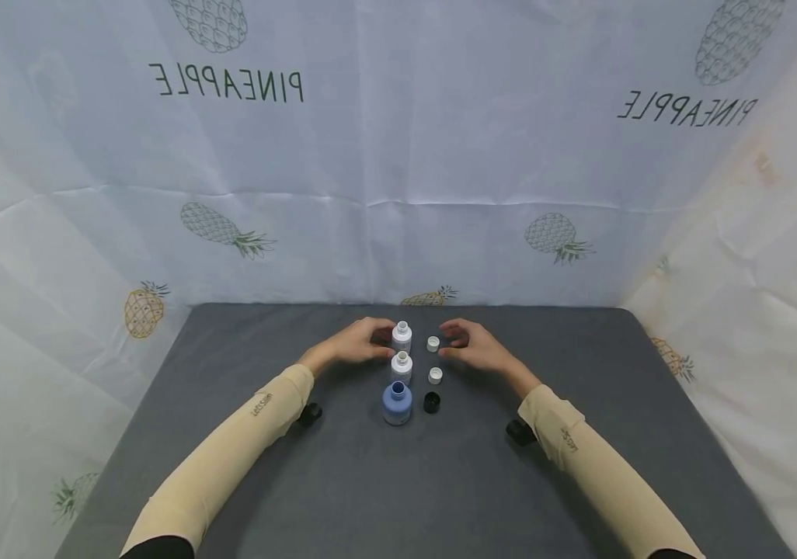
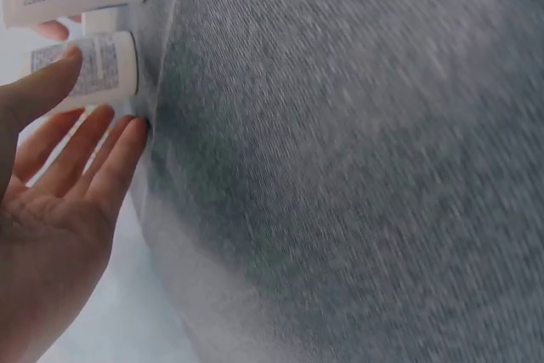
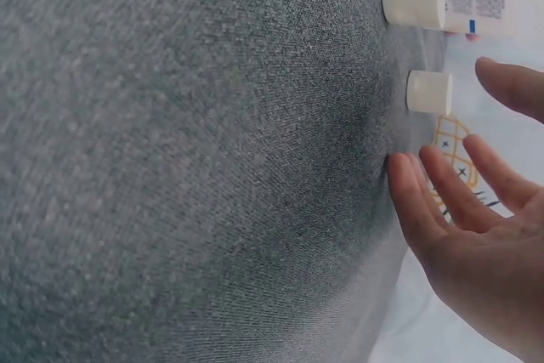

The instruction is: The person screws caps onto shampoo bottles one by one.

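Note:
Two uncapped white bottles, the far one [image 1: 401, 338] and the nearer one [image 1: 401, 368], stand upright in a line with an open-necked blue bottle [image 1: 397, 404]. To their right, a far white cap [image 1: 433, 344], a second white cap [image 1: 435, 376] and a black cap [image 1: 431, 402] lie in a matching row. My left hand [image 1: 360, 341] is beside the far white bottle, thumb and fingers spread apart; whether the fingertips touch it, I cannot tell. My right hand [image 1: 477, 346] hovers right of the far white cap, fingers loosely bent and apart from it.
A dark grey cloth covers the table [image 1: 398, 497]. Behind it hangs a pale curtain [image 1: 398, 155] with pineapple prints. Black wrist devices sit under both forearms, the left one [image 1: 310, 414] and the right one [image 1: 520, 432].

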The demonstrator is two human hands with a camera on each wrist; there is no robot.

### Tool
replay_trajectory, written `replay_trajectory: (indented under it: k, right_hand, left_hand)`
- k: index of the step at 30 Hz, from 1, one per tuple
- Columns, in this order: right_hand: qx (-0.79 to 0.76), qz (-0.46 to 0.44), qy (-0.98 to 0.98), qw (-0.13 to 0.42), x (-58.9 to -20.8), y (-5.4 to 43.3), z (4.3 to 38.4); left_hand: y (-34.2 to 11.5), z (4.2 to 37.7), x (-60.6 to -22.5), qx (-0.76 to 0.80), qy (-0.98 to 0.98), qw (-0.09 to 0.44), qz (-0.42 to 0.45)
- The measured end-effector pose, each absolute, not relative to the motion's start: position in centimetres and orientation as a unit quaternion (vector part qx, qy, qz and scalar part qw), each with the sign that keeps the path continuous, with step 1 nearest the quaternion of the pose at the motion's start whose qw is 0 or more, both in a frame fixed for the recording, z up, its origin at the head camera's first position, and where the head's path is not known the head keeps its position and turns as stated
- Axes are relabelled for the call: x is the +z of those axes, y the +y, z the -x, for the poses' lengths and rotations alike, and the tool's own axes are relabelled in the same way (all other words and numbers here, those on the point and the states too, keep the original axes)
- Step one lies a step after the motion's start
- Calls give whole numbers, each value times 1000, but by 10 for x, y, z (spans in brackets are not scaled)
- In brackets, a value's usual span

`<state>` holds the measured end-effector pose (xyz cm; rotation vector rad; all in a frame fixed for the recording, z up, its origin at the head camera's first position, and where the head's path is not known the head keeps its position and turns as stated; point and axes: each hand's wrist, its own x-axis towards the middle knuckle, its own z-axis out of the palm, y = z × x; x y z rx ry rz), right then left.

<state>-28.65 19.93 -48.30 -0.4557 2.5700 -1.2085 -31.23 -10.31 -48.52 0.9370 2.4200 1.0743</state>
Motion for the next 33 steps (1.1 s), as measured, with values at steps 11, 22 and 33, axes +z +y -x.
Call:
replay_trajectory:
  k: [11, 22, 33]
  right_hand:
    - [-405, 183, 887, 126, -489, 194, 293]
    - [-375, 179, 902, 117, -495, 190, 297]
    - [-331, 192, 918, 102, -497, 181, 301]
  left_hand:
    - [-95, 314, -487, 380, 854, 142, -324]
    - [-92, 315, -486, 381, 859, 139, -314]
    - [-95, 312, -481, 381, 865, 119, -303]
